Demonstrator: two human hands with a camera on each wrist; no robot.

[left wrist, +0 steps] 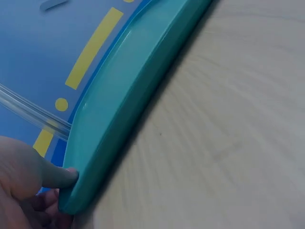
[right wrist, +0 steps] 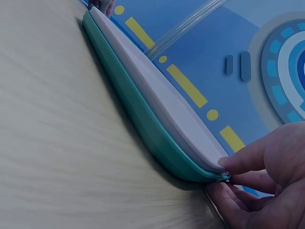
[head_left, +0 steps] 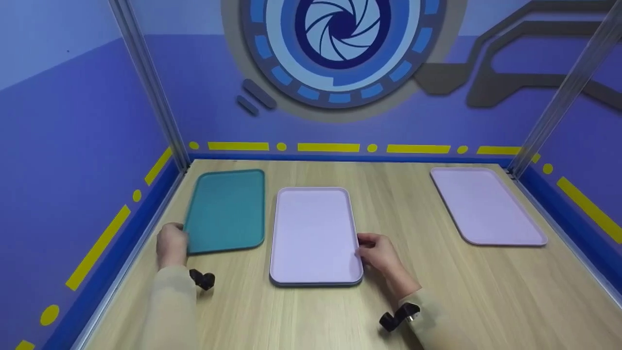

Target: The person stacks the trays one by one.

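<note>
A teal tray [head_left: 226,211] lies flat on the left of the table. My left hand [head_left: 172,243] pinches its near left corner; the left wrist view shows the thumb [left wrist: 62,176] on the rim and the other fingers lower, partly hidden. In the middle, a lilac tray [head_left: 316,236] is stacked on a second teal tray [right wrist: 138,112], which barely shows from above in the head view. My right hand [head_left: 381,253] holds the right edge of this stack, thumb [right wrist: 243,160] against the lilac rim and fingers by the teal rim below.
Another lilac tray [head_left: 488,206] lies by itself at the right on the wooden table [head_left: 403,204]. Blue-purple walls [head_left: 87,146] enclose the table at the back and sides, with metal posts [head_left: 150,82] in the corners. A black wrist camera [head_left: 201,279] sits at each sleeve.
</note>
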